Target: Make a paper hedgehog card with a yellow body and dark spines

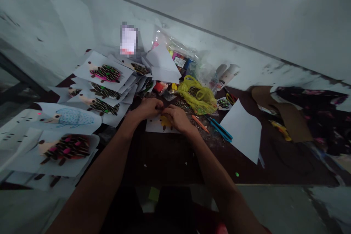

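A white sheet with a yellow shape and small brown spots lies on the dark table under my hands. My left hand is closed at the sheet's upper left edge, its fingertips by my right hand. My right hand rests over the sheet's right part with fingers bent and pinched by the yellow shape. Whatever is between the fingers of either hand is hidden. Just beyond the hands lie loose striped seeds, like sunflower seeds, and a yellow plastic bag holds more.
Stacked hedgehog pictures covered with seeds fill the left, beside a blue-drawn hedgehog. On the right are blue-handled scissors, an orange pen-like stick, blank paper, a yellow tool and cardboard. Clear plastic packaging leans against the wall.
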The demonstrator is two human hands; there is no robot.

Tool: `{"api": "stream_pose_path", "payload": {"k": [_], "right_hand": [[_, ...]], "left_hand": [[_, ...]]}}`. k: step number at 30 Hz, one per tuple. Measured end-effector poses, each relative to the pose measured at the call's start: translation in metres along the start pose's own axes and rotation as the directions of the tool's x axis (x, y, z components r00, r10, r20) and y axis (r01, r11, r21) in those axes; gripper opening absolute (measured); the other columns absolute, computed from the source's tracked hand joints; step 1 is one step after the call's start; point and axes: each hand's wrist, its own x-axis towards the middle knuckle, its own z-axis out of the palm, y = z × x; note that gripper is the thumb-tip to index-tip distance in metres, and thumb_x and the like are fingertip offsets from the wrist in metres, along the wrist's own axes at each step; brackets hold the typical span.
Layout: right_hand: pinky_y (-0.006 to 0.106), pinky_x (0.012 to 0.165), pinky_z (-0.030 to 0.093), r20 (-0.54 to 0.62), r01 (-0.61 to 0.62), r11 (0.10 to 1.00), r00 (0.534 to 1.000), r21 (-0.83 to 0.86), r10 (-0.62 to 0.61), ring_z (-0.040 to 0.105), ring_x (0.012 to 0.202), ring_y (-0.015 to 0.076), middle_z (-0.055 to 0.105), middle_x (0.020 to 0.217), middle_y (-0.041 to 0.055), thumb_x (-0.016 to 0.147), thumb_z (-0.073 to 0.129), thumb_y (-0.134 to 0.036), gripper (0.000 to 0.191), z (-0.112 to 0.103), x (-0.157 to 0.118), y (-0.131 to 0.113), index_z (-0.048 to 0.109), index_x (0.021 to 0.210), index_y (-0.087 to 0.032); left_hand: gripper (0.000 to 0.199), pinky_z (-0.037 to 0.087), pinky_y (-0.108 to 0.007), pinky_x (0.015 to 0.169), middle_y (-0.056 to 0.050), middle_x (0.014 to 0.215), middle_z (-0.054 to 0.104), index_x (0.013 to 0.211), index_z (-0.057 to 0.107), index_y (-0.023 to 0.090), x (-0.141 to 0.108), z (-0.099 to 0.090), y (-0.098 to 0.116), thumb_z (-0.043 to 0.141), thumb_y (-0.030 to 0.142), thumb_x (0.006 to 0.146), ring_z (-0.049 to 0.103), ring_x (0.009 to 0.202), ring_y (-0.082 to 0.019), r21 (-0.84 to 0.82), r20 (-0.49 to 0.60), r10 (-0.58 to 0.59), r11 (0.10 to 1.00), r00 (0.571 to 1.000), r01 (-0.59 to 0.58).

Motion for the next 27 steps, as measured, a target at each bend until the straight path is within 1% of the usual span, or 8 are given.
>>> {"api": "stream_pose_path", "payload": {"k": [4, 8, 12, 16, 21, 27], "right_hand": [[0.025, 0.082, 0.044, 0.007, 0.009, 1.0, 1.0, -0.007, -0.009, 0.064, 0.092, 0.0175, 0.07, 0.104, 0.0069, 0.101, 0.049, -0.017, 0.03, 0.0008, 0.0003, -0.0006, 0.078, 0.107, -0.021], [0.026, 0.08, 0.044, 0.009, 0.001, 1.0, 1.0, -0.03, 0.0, 0.064, 0.09, 0.0183, 0.07, 0.101, 0.0064, 0.1, 0.051, -0.017, 0.029, 0.0013, 0.0013, -0.0014, 0.078, 0.108, -0.022], [0.026, 0.079, 0.042, 0.046, 0.004, 0.997, 0.999, -0.08, 0.0, 0.063, 0.091, 0.019, 0.069, 0.102, 0.0075, 0.1, 0.05, -0.015, 0.03, -0.0007, 0.0023, -0.0037, 0.077, 0.113, -0.02], [0.025, 0.078, 0.041, 0.079, 0.014, 0.992, 0.997, -0.123, -0.004, 0.062, 0.092, 0.0188, 0.068, 0.102, 0.0079, 0.099, 0.05, -0.011, 0.032, -0.0039, 0.0021, -0.008, 0.077, 0.114, -0.019], [0.025, 0.077, 0.041, 0.058, 0.012, 0.989, 0.998, -0.149, -0.003, 0.06, 0.09, 0.0184, 0.067, 0.1, 0.0065, 0.1, 0.049, -0.014, 0.033, -0.0035, 0.0005, -0.0099, 0.077, 0.115, -0.022], [0.025, 0.08, 0.043, 0.021, 0.023, 0.994, 1.0, -0.107, -0.021, 0.061, 0.092, 0.0178, 0.068, 0.105, 0.0067, 0.1, 0.05, -0.015, 0.032, -0.0009, -0.0038, -0.0085, 0.076, 0.116, -0.023]], "left_hand": [[0.017, 0.039, -0.028, 0.067, -0.003, 0.076, 0.072, 0.08, 0.073, 0.02, 0.0011, 0.0021, -0.0033, 0.057, 0.024, 0.077, 0.061, 0.073, -0.018, -0.013, -0.015, 0.007, 1.0, 1.0, -0.008], [0.018, 0.041, -0.029, 0.071, -0.003, 0.078, 0.073, 0.081, 0.075, 0.02, 0.0007, 0.0014, -0.0016, 0.058, 0.022, 0.077, 0.063, 0.075, -0.019, 0.0, -0.014, -0.005, 1.0, 1.0, 0.005], [0.021, 0.042, -0.03, 0.073, -0.004, 0.08, 0.074, 0.084, 0.077, 0.02, 0.0, 0.0, 0.0013, 0.057, 0.02, 0.077, 0.064, 0.076, -0.02, 0.011, -0.006, -0.021, 1.0, 1.0, 0.021], [0.021, 0.043, -0.029, 0.073, -0.003, 0.078, 0.074, 0.084, 0.077, 0.019, 0.0004, 0.0003, 0.0011, 0.057, 0.02, 0.076, 0.064, 0.076, -0.02, 0.027, -0.007, -0.009, 1.0, 1.0, 0.009], [0.021, 0.043, -0.029, 0.072, -0.003, 0.077, 0.073, 0.085, 0.077, 0.02, 0.0004, 0.0009, 0.0006, 0.058, 0.019, 0.077, 0.064, 0.074, -0.019, 0.014, -0.024, -0.018, 1.0, 1.0, 0.018], [0.02, 0.041, -0.028, 0.07, -0.003, 0.076, 0.074, 0.084, 0.077, 0.019, -0.0009, -0.0007, 0.0027, 0.058, 0.019, 0.077, 0.063, 0.072, -0.019, -0.01, -0.024, -0.016, 1.0, 1.0, 0.016]]}}
